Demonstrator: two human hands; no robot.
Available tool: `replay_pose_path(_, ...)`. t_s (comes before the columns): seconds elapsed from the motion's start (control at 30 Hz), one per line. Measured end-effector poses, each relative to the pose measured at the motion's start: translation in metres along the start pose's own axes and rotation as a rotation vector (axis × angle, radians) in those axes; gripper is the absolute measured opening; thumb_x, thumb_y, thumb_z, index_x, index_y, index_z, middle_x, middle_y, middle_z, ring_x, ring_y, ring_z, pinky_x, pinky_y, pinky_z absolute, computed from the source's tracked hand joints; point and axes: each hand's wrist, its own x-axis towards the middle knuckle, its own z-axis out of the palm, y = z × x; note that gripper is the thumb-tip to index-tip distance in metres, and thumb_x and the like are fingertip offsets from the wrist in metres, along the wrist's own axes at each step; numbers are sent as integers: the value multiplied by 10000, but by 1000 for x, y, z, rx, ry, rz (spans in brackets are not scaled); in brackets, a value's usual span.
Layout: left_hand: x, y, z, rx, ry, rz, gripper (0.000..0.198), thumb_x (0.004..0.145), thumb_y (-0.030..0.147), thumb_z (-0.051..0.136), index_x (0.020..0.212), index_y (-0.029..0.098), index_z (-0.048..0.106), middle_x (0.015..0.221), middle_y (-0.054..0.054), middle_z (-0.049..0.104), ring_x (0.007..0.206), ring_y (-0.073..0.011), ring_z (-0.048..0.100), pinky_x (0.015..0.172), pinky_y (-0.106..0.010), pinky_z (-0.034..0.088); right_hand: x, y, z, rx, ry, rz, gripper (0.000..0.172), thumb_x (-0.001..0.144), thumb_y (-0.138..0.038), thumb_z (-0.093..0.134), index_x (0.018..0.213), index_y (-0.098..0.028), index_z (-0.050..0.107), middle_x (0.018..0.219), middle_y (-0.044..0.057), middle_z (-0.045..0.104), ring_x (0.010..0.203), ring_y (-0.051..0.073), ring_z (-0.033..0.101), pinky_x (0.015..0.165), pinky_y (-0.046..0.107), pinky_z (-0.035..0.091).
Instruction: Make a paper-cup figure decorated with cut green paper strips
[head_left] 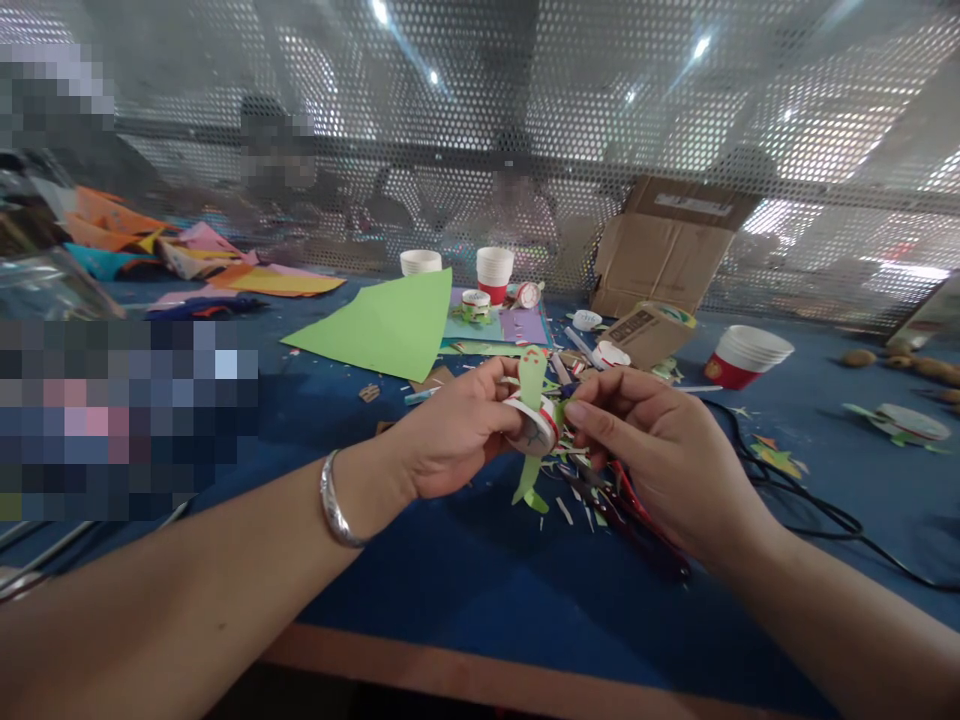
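Landmark for all places: the large light-green sheet of paper [379, 325] on the blue-covered worktop [495, 590].

The item under work is a turtle figure made from a shallow red-and-white paper-cup base with light-green paper parts [541, 432]. It is held above the worktop, to the right of the sheet and nearer the wearer. Its green paper head, marked in red, points up; a green strip hangs below.

The left grip [457, 430] pinches the figure's cup base from its left side, between thumb and fingers. A silver metal bangle [337, 505] is on that wrist. The right grip [652, 440] is at the figure's right edge, thumb and forefinger close together beside a small green paper part; whether it pinches that part cannot be told.

Red-handled scissors [628, 490] lie under the right grip, right of the sheet and nearer the wearer, among green and white paper scraps [564, 510]. Directly behind the sheet stands a white paper cup [421, 262]; behind and to its right, a stack of red-and-white paper cups [495, 272]. Well to the sheet's right are a second red-and-white cup stack [750, 357], tilted, and a black cable [814, 512]. A brown cardboard box [660, 250] stands behind and to its right; mixed coloured papers [210, 255] lie behind and to its left.
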Motion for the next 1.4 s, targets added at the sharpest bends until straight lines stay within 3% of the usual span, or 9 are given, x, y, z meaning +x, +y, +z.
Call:
replay_pose_path(0.5, 1, -3, -2, 20, 6, -11, 419, 661, -26, 606, 1017, 186, 544, 847, 16, 634, 731, -121, 611, 707, -258, 453, -3, 6, 2, 95, -55, 41, 252, 873, -424, 778, 945, -209, 666, 802, -17, 626, 667, 107, 541, 501, 185, 491)
replay_pose_path(0.87, 3, -5, 0, -9, 11, 23, 507, 601, -41, 570, 1054, 182, 526, 851, 19, 626, 748, -117, 580, 706, -249, 437, 1, 8, 5, 117, -41, 41, 239, 871, -421, 785, 908, -214, 670, 760, -31, 629, 624, 84, 526, 493, 164, 475)
replay_pose_path(1.17, 9, -7, -12, 30, 46, 33, 438, 642, 24, 595, 1041, 185, 515, 788, -10, 655, 705, -140, 598, 674, -270, 442, 1, 6, -1, 86, 39, 13, 226, 890, -421, 767, 977, -222, 704, 762, -23, 680, 609, 83, 588, 514, 177, 491)
replay_pose_path(1.4, 8, 1, -15, 47, 72, 80, 448, 724, 62, 642, 1140, 180, 523, 792, -13, 684, 690, -149, 636, 703, -308, 489, 4, 7, -3, -43, 75, -24, 252, 892, -441, 738, 1010, -223, 696, 771, -3, 685, 639, 124, 622, 530, 231, 518)
